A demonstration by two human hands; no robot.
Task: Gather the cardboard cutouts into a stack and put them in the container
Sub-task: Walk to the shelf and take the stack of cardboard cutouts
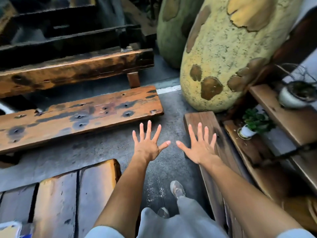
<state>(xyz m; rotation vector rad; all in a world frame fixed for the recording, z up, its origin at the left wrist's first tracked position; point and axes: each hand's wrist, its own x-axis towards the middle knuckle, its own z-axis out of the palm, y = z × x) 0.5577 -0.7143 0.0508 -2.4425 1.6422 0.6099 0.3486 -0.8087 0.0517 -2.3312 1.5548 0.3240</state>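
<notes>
Both hands, left (147,147) and right (201,148), are spread wide and hold nothing, above the grey floor (106,152) just beside the long wooden bench (77,117). No cardboard cutouts can be made out.

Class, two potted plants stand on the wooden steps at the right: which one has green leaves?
The lower, nearer potted plant, in the small white pot. The higher pot carries only thin, bare stems.
</notes>
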